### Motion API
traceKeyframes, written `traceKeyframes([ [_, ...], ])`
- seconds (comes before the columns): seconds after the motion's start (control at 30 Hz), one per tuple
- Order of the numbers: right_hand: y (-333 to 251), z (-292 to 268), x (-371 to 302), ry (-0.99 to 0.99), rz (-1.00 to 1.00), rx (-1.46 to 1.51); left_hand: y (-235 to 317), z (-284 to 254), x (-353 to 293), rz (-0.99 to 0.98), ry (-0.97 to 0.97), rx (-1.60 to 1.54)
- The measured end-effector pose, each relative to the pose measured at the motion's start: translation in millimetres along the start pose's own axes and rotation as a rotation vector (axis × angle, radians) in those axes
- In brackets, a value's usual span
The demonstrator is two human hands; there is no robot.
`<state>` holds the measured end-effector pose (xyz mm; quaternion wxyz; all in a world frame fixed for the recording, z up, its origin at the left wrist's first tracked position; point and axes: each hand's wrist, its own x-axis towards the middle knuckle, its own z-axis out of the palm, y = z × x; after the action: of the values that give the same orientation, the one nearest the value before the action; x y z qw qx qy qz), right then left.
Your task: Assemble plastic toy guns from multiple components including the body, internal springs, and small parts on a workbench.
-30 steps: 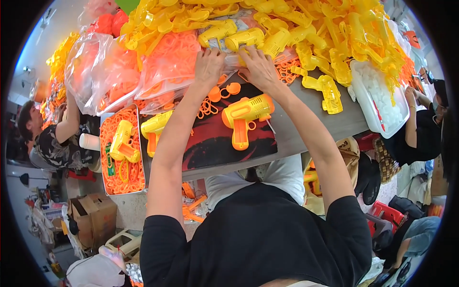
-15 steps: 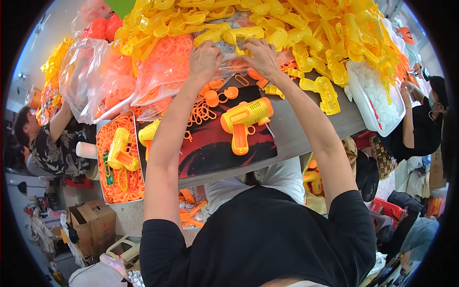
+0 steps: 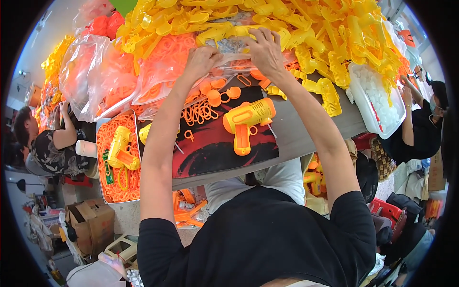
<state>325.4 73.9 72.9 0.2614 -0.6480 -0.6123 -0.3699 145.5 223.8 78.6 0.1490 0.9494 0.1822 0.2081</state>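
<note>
At the far side of the table, my left hand (image 3: 202, 62) is closed with its fingertips at the edge of a clear plastic bag (image 3: 235, 57). Small silvery parts (image 3: 232, 45) show inside that bag. To its right, my right hand (image 3: 266, 53) is raised, fingers bent and apart, with nothing visible in it. Yellow shell halves (image 3: 215, 32) lie just beyond both hands. Between my forearms, a yellow-and-orange toy gun (image 3: 248, 122) lies on a dark red-and-black mat (image 3: 215, 160). Orange round caps (image 3: 213, 98) and loose orange rings (image 3: 200, 114) sit beside it.
A heap of yellow shells (image 3: 330, 33) covers the far side. A bin of orange rings (image 3: 129, 184) at left holds another toy gun (image 3: 120, 148). A white tub of whitish pieces (image 3: 377, 95) stands at right. Other people sit at both sides.
My right hand has risen slightly, its fingers moving away from the yellow shell by the bag. More of the silvery parts shows. At left, the other person's arm has shifted.
</note>
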Motion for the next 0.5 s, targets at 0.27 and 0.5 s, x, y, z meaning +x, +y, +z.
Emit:
traceKeyframes([
  [0.27, -6.3, 6.2, 8.0, -0.242, 0.076, -0.009, 25.2, 13.2, 0.3, 0.098, 0.371, 0.231],
  [0.5, 7.3, 22.3, 19.5, -0.280, 0.005, 0.187, 45.9, 24.4, -10.8, 0.190, 0.727, 0.329],
])
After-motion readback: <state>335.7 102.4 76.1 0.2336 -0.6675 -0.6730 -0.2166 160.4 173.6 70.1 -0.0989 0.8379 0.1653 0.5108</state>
